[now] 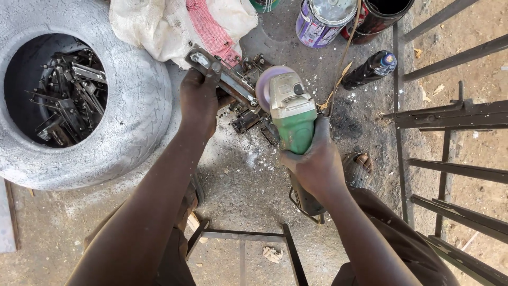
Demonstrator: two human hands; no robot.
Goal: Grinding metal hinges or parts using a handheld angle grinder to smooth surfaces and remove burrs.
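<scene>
Left hand (pixel 198 98) grips a metal bracket (pixel 222 77), right hand (pixel 312 164) clasps a green grinder (pixel 291 114) just beside it, over dusty concrete (pixel 238 180) (paint-flecked); tyre (pixel 132 116) left, cans (pixel 323 21) beyond, gate (pixel 450 159) right.

The left hand (pixel 198 100) grips a flat steel bracket (pixel 222 77); the right hand (pixel 315 164) presses a green angle grinder (pixel 291 114) against it.
</scene>
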